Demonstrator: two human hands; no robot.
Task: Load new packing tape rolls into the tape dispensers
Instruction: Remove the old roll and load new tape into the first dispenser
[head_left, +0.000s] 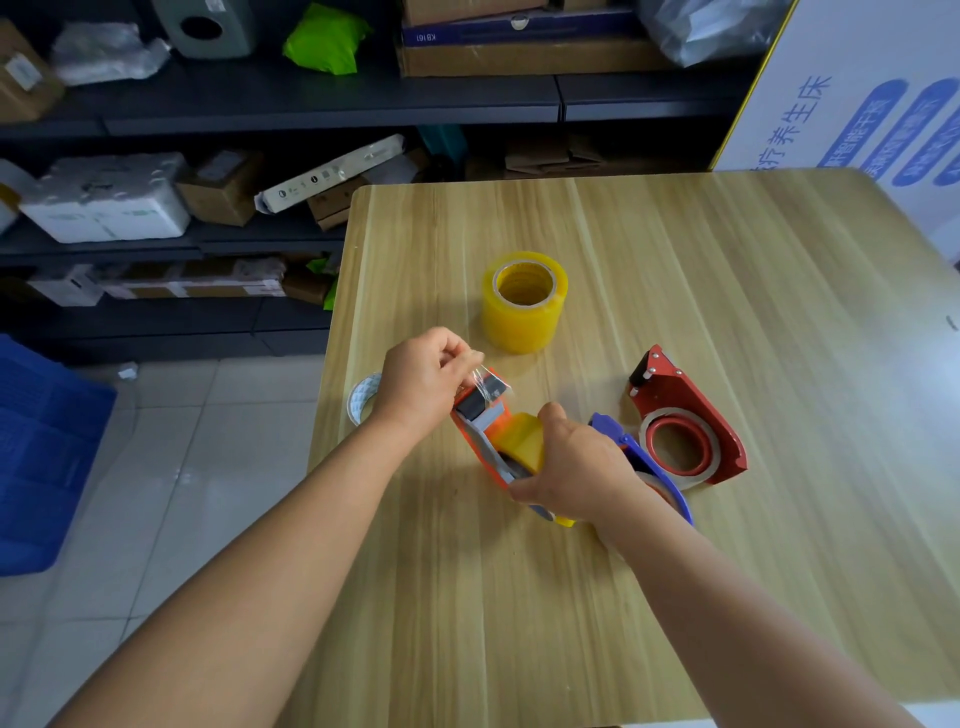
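Note:
An orange tape dispenser (480, 423) with a yellow tape roll (524, 441) inside lies on the wooden table (727, 260). My right hand (576, 467) grips its rear body and the roll. My left hand (426, 374) pinches the clear tape end (485, 376) over the dispenser's front roller. A tall stack of yellow tape rolls (524, 301) stands upright just beyond. A red dispenser (685, 415) holding a near-empty roll lies at the right. A blue dispenser (644, 462) is partly hidden behind my right wrist.
A white, empty tape core (362, 397) lies at the table's left edge behind my left wrist. Dark shelves (208, 244) with boxes and parcels stand to the left and behind. A blue crate (41, 457) sits on the tiled floor.

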